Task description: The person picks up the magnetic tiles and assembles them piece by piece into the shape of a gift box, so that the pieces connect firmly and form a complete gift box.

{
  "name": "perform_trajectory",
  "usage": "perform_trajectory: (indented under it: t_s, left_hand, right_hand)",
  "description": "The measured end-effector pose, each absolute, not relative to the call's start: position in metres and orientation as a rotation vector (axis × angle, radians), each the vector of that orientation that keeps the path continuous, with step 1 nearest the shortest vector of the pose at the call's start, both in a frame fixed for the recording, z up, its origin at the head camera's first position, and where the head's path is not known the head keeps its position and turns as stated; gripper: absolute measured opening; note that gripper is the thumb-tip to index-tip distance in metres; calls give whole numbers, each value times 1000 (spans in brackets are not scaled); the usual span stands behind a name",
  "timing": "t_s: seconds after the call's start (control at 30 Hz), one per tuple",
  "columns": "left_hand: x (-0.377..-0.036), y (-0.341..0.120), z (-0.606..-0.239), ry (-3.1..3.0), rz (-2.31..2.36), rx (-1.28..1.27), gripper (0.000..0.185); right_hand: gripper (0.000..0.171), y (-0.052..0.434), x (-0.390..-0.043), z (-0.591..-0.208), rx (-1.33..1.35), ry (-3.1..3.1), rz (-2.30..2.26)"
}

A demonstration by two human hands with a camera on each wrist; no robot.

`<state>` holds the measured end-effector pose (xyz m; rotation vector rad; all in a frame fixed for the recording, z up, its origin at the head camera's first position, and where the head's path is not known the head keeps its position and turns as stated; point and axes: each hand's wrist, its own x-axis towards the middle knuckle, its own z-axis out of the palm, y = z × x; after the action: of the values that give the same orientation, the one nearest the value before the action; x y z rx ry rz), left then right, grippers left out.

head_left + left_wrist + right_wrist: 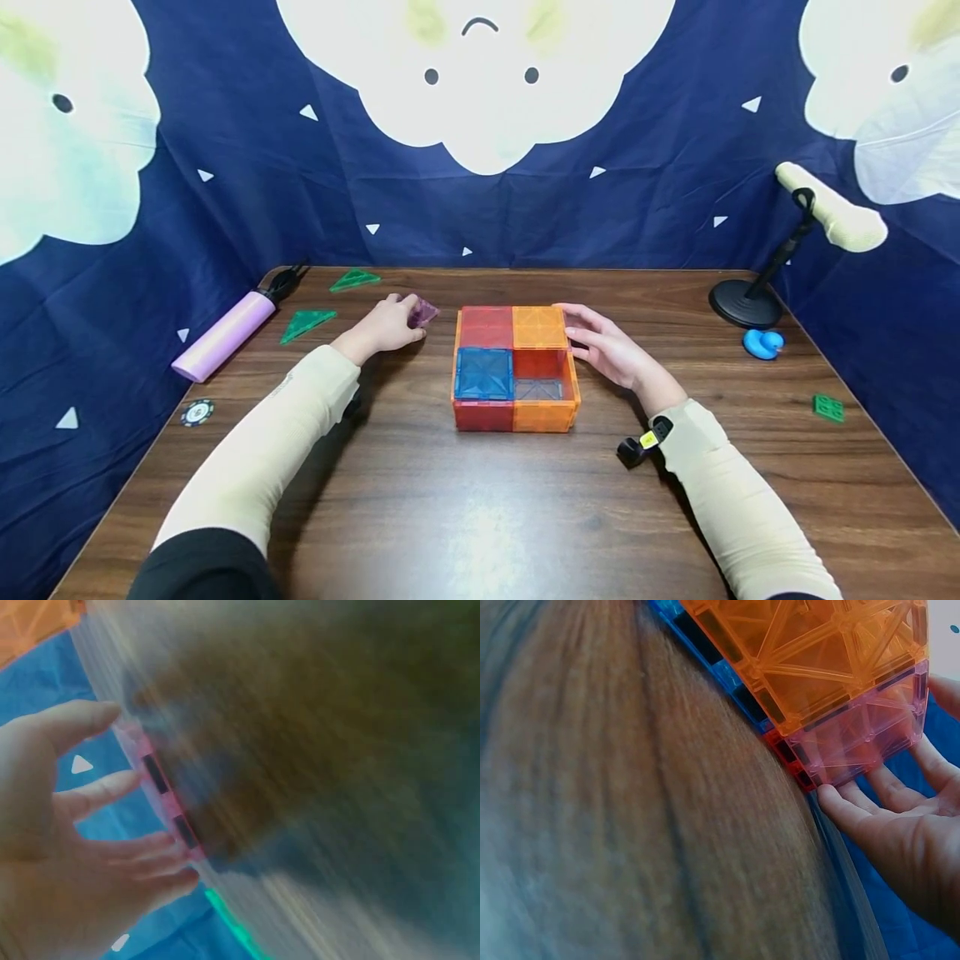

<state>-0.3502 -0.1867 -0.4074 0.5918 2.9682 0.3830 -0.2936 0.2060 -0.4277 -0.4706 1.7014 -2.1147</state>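
Note:
A box of translucent magnetic tiles [483,415] stands mid-table. On top it has a red tile [486,325], an orange tile [540,327] and a blue tile [483,373]. Its front right section is uncovered and shows the inside. My right hand [611,350] rests its extended fingers against the box's far right side; in the right wrist view they touch a pink tile [862,739]. To the left of the box, my left hand [385,323] touches a purple triangular tile [425,312] on the table, its fingers spread along the edge in the left wrist view.
Two green triangular tiles [307,323] lie at the back left, near a lilac cylinder [225,337] and a poker chip [197,412]. At right are a microphone on a stand [746,302], a blue rubber duck [762,343] and a green toy brick [828,407].

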Motion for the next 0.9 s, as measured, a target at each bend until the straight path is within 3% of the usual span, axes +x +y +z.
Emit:
perform_trajectory:
  t_s: [0.2, 0.53, 0.7, 0.9]
  left_hand:
    - [-363, -186, -416, 3028, 468, 576, 33]
    - [-362, -183, -411, 3089, 726, 493, 43]
    - [-346, -169, -386, 3104, 954, 595, 43]
    - [-309, -135, -356, 3033, 1028, 928, 41]
  right_hand:
    - [52, 205, -294, -429, -474, 1702, -2121]
    - [51, 205, -295, -431, -474, 1675, -2134]
    - [50, 205, -295, -431, -471, 1674, -2140]
    - [46, 206, -296, -432, -480, 1656, -2147]
